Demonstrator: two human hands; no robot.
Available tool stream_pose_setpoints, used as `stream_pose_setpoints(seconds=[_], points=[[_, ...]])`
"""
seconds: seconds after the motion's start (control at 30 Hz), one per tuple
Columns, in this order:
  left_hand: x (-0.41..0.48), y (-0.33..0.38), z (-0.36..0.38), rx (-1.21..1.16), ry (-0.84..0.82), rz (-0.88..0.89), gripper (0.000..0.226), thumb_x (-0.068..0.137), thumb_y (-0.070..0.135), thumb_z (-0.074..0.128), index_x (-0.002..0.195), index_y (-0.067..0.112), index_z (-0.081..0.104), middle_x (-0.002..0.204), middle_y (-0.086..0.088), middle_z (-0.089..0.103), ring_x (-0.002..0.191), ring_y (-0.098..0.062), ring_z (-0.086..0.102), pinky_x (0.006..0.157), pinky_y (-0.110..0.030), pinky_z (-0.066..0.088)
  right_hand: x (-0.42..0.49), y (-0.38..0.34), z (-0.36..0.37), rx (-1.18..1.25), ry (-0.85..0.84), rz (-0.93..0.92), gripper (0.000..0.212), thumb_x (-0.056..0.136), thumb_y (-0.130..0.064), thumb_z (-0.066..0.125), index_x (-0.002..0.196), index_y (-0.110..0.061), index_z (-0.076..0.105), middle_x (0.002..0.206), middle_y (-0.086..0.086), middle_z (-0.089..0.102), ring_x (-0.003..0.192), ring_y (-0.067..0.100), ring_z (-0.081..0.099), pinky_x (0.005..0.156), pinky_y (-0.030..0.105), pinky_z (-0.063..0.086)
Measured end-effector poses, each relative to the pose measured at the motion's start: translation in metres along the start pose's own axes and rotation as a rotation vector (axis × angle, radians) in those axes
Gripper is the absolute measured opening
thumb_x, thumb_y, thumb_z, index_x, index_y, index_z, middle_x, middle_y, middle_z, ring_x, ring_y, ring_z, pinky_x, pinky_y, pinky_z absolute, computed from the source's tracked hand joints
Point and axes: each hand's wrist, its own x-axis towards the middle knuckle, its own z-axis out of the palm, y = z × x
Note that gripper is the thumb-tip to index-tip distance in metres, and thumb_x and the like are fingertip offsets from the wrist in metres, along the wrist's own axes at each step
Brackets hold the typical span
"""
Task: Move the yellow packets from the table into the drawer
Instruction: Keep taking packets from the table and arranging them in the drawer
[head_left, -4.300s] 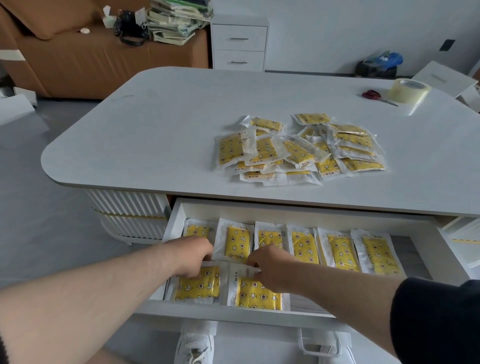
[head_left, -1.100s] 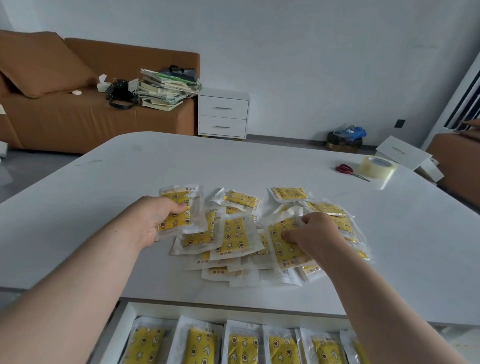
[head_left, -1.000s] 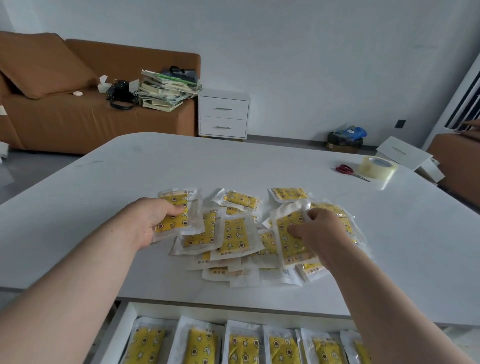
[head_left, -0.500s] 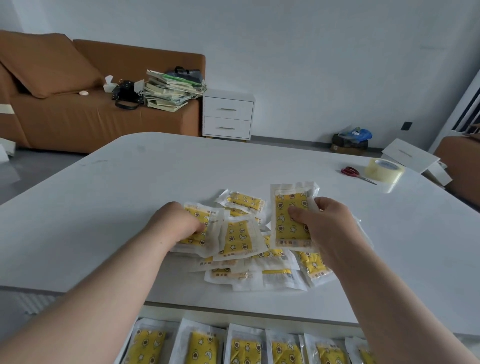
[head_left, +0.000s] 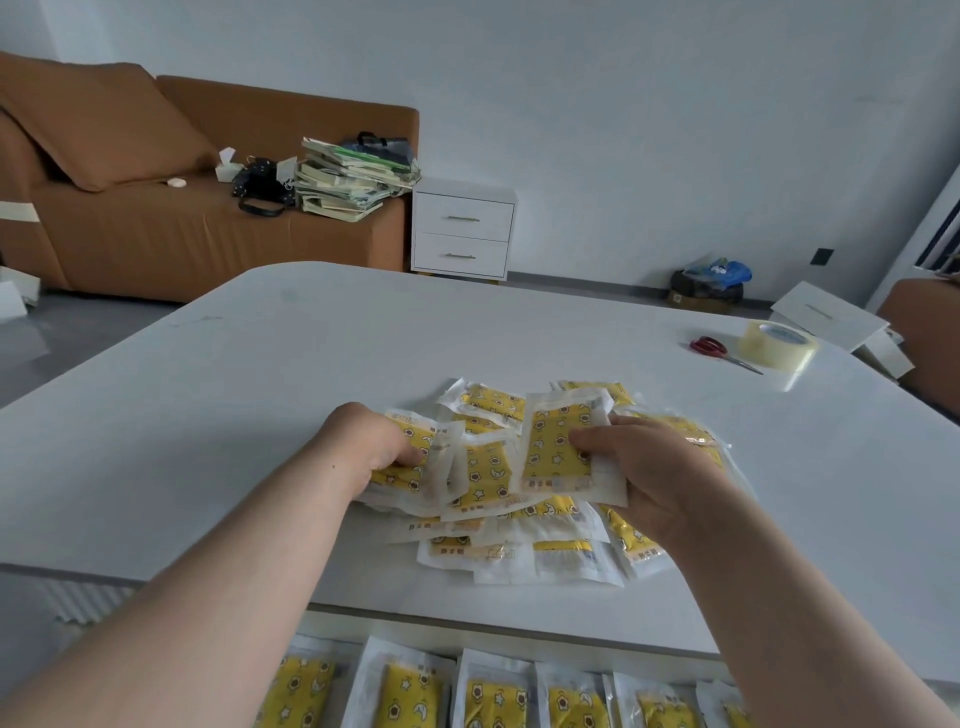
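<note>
A pile of yellow packets (head_left: 524, 540) in clear wrappers lies on the white table (head_left: 234, 415). My left hand (head_left: 363, 441) grips a yellow packet (head_left: 410, 467) at the pile's left side. My right hand (head_left: 649, 467) pinches another yellow packet (head_left: 556, 447), held upright just above the pile. Below the table's front edge the open drawer shows a row of several yellow packets (head_left: 498, 701) lying side by side.
Red-handled scissors (head_left: 719, 351) and a roll of clear tape (head_left: 779, 343) lie at the table's far right. Beyond the table stand a brown sofa (head_left: 156, 234) with stacked books (head_left: 348, 176) and a white nightstand (head_left: 462, 228).
After placing packets in the drawer, both hands came up to the pile. Each took one packet; the left hand moved right and lower with its packet, the right one lowered slightly.
</note>
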Motion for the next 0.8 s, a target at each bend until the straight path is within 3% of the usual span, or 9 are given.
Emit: stream_pose_setpoints(seconds=[0.13, 0.23, 0.3, 0.4, 0.47, 0.63, 0.73, 0.8], points=[[0.001, 0.002, 0.002, 0.044, -0.021, -0.021, 0.055, 0.066, 0.017, 0.088, 0.110, -0.001, 0.060, 0.111, -0.016, 0.063, 0.098, -0.032, 0.060, 0.079, -0.033, 0.049, 0.008, 0.002, 0.003, 0.076, 0.009, 0.026, 0.029, 0.085, 0.007, 0.064, 0.113, 0.005, 0.058, 0.106, 0.022, 0.071, 0.080, 0.033, 0.074, 0.055, 0.038, 0.059], [0.000, 0.002, 0.003, 0.021, -0.052, -0.039, 0.054, 0.063, 0.018, 0.089, 0.106, 0.000, 0.061, 0.103, -0.014, 0.064, 0.092, -0.032, 0.062, 0.079, -0.035, 0.055, 0.014, 0.012, 0.012, -0.015, 0.081, 0.019, 0.034, 0.079, 0.004, 0.073, 0.110, 0.003, 0.061, 0.099, 0.021, 0.073, 0.083, 0.035, 0.073, 0.073, 0.047, 0.060], [0.000, 0.002, 0.004, 0.020, -0.061, -0.036, 0.051, 0.064, 0.018, 0.088, 0.104, 0.000, 0.062, 0.102, -0.013, 0.065, 0.089, -0.029, 0.062, 0.073, -0.032, 0.052, 0.017, 0.020, 0.019, -0.263, 0.175, 0.006, 0.029, 0.074, -0.006, 0.080, 0.099, -0.001, 0.066, 0.090, 0.016, 0.074, 0.080, 0.032, 0.073, 0.078, 0.046, 0.059], [-0.001, 0.004, 0.005, 0.054, -0.044, -0.016, 0.049, 0.067, 0.019, 0.086, 0.104, 0.002, 0.060, 0.105, -0.012, 0.064, 0.090, -0.028, 0.061, 0.075, -0.030, 0.049, 0.016, 0.020, 0.030, -0.693, 0.251, -0.051, 0.023, 0.077, -0.024, 0.078, 0.088, -0.007, 0.068, 0.080, 0.008, 0.067, 0.066, 0.021, 0.059, 0.059, 0.026, 0.045], [-0.001, 0.005, 0.005, 0.077, -0.036, 0.002, 0.051, 0.067, 0.020, 0.085, 0.108, 0.003, 0.059, 0.105, -0.012, 0.064, 0.094, -0.028, 0.062, 0.079, -0.031, 0.051, 0.015, 0.019, 0.034, -0.782, 0.242, -0.069, 0.026, 0.080, -0.026, 0.076, 0.093, -0.006, 0.066, 0.083, 0.008, 0.065, 0.065, 0.019, 0.055, 0.054, 0.024, 0.039], [0.000, 0.003, 0.005, 0.021, -0.058, 0.001, 0.046, 0.066, 0.014, 0.085, 0.103, 0.003, 0.060, 0.102, -0.013, 0.065, 0.090, -0.029, 0.062, 0.072, -0.032, 0.050, 0.018, 0.023, 0.035, -0.677, 0.196, -0.060, 0.018, 0.081, -0.019, 0.075, 0.091, -0.007, 0.066, 0.085, 0.008, 0.068, 0.070, 0.023, 0.061, 0.064, 0.029, 0.049], [0.001, 0.002, 0.005, -0.071, -0.094, -0.017, 0.038, 0.066, 0.009, 0.085, 0.097, 0.002, 0.064, 0.100, -0.014, 0.065, 0.089, -0.030, 0.062, 0.074, -0.033, 0.052, 0.021, 0.027, 0.032, -0.580, 0.206, -0.043, 0.019, 0.078, -0.014, 0.078, 0.092, -0.007, 0.067, 0.089, 0.012, 0.072, 0.080, 0.031, 0.070, 0.077, 0.042, 0.060], [0.000, 0.003, 0.005, -0.111, -0.124, -0.031, 0.031, 0.069, 0.006, 0.082, 0.095, 0.002, 0.065, 0.098, -0.014, 0.065, 0.091, -0.029, 0.061, 0.077, -0.033, 0.050, 0.022, 0.029, 0.031, -0.510, 0.188, -0.025, 0.020, 0.077, -0.010, 0.078, 0.094, -0.007, 0.067, 0.089, 0.013, 0.073, 0.079, 0.032, 0.072, 0.077, 0.047, 0.060]])
